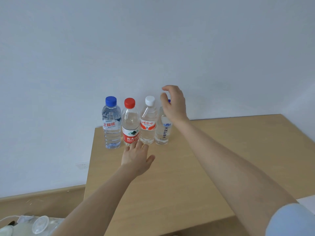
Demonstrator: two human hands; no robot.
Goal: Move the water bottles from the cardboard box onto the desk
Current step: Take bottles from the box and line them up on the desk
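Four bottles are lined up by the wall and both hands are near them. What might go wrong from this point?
1. The right hand is open at the top of the fourth bottle; a brush there may tip it into the white-cap bottle.
2. The bottles stand nearly touching, so one fall could topple the row.
3. The blue-cap bottle stands near the desk corner and might drop off.
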